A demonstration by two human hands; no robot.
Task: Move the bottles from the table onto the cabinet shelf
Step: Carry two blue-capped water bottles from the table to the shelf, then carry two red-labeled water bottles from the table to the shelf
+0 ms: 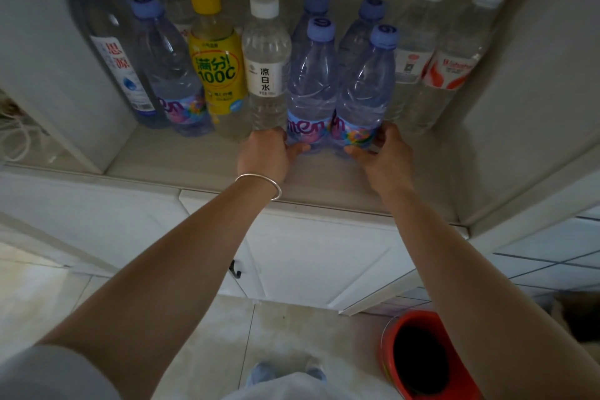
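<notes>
Cabinet shelf [201,169] front edge: left hand [268,153] and right hand [381,153] each gripping a blue-capped water bottle [311,84], [365,91] base, side by side.

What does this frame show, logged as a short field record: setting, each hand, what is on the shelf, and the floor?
setting: open cabinet shelf, bottles upright in rows
left hand: grips the left blue-capped bottle near its base
right hand: grips the right blue-capped bottle near its base
neighbours: white-capped water bottle, yellow drink bottle
floor: red bucket
</notes>
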